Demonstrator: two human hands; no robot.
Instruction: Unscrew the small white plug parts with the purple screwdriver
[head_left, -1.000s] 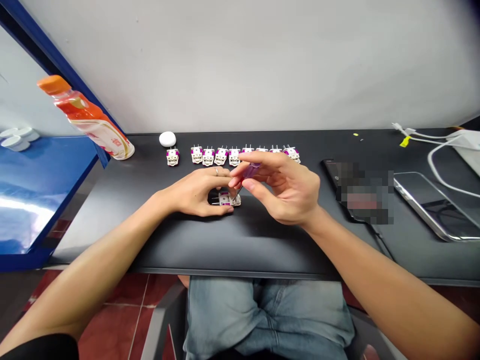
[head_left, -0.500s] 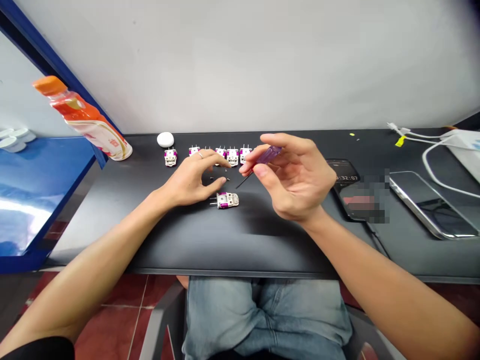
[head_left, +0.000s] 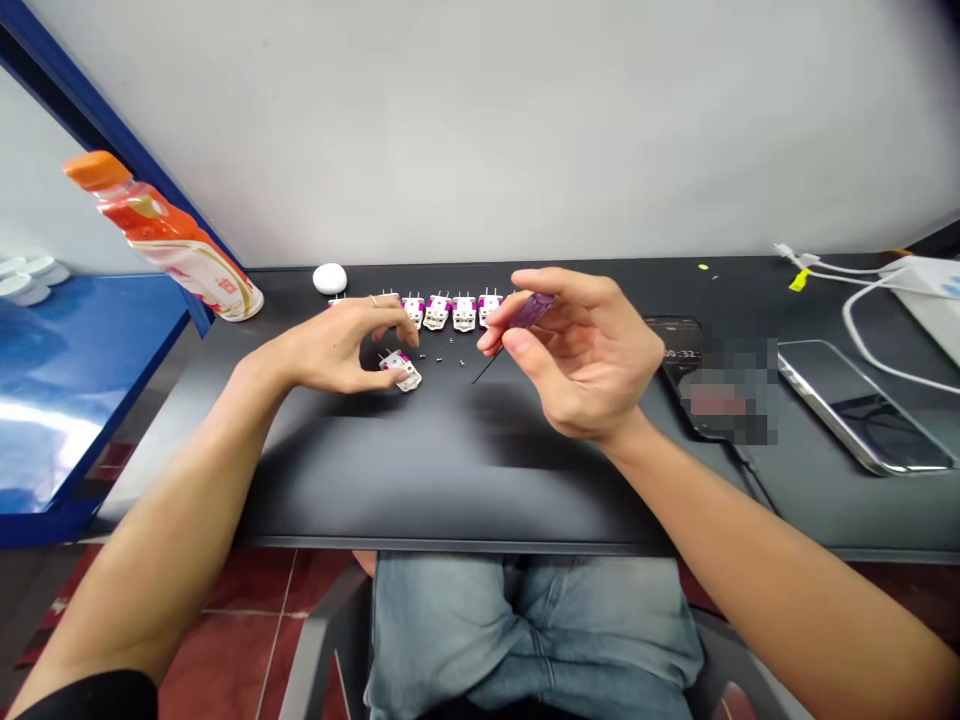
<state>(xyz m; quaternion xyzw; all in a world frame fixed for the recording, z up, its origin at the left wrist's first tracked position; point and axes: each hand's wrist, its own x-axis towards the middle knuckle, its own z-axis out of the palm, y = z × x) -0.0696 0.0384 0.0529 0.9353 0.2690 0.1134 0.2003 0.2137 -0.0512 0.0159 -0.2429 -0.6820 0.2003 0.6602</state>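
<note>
My left hand is over the table with fingers curled and apart. Its thumb touches the near side of a small white-and-purple plug part, which lies tilted on the table with its metal pins pointing up and left. My right hand is raised to the right, pinching the purple handle of a thin screwdriver. The dark shaft slants down and left, its tip above the table. Several tiny screws lie between the hands. Behind them stands a row of similar plug parts, partly covered by both hands.
A white rounded case sits at the table's back left, near an orange-capped bottle leaning in view. On the right are a black phone with a cable, a silver-edged phone and a white cable.
My left hand has moved left and toward me. The near plug part has shifted left and back and turned. My right hand keeps the screwdriver, nearly still.
</note>
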